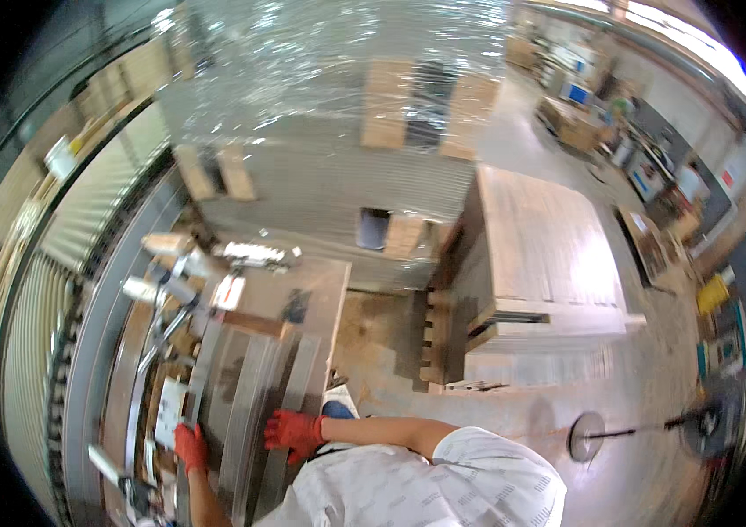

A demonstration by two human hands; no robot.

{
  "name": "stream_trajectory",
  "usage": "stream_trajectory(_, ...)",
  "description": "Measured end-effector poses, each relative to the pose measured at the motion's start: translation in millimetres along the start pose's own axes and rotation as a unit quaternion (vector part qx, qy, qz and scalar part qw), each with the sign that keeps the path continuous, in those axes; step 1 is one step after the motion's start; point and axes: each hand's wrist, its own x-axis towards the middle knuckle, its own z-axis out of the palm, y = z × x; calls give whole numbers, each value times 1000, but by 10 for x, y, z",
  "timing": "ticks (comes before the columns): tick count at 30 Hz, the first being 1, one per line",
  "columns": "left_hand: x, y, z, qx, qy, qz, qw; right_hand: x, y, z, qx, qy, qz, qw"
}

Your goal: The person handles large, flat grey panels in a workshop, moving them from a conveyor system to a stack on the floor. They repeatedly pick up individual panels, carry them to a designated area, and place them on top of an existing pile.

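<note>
My left hand (190,447), in a red glove, rests at the left edge of several long grey-brown boards (246,386) on the machine bed. Its fingers look stretched out, next to a pale plate with dark holes (170,413). My right hand (295,433), gloved in red too, lies over the right-hand strips with its fingers spread. I see nothing gripped in either hand. Beyond the boards is a flat wooden panel (327,303) with a dark patch on it.
Clamp-like metal fittings (166,307) line the machine's left side. A tall stack wrapped in clear film (302,158) stands ahead. To the right, large brown panels (540,237) are piled up. A round-based stand (585,436) is on the floor at the right, and people work farther off.
</note>
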Motion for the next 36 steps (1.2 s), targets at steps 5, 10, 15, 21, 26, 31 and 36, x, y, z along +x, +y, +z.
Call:
stream_trajectory(5, 1, 313, -338, -51, -30, -14, 998, -4, 12, -61, 40, -36, 25, 998)
stream_trajectory(10, 45, 625, -540, -25, -40, -67, 997, -58, 141, 208, -49, -17, 33, 998)
stream_trajectory(15, -4, 591, -643, -33, -66, -81, 994, 79, 174, 164, -42, -28, 27, 998)
stream_trajectory(21, -126, 489, -704, -69, -23, -76, 994, 158, 86, 125, -57, -38, -2, 998)
stream_trajectory(26, -43, 624, -726, -52, -68, -96, 992, 83, 167, 277, -77, 5, -26, 997)
stream_trajectory(31, -30, 533, -686, -70, -103, -112, 986, 111, 217, 381, -99, 31, -43, 994)
stream_trajectory(36, 8, 561, -781, -79, -130, -104, 983, 131, 233, 354, -94, 36, -37, 994)
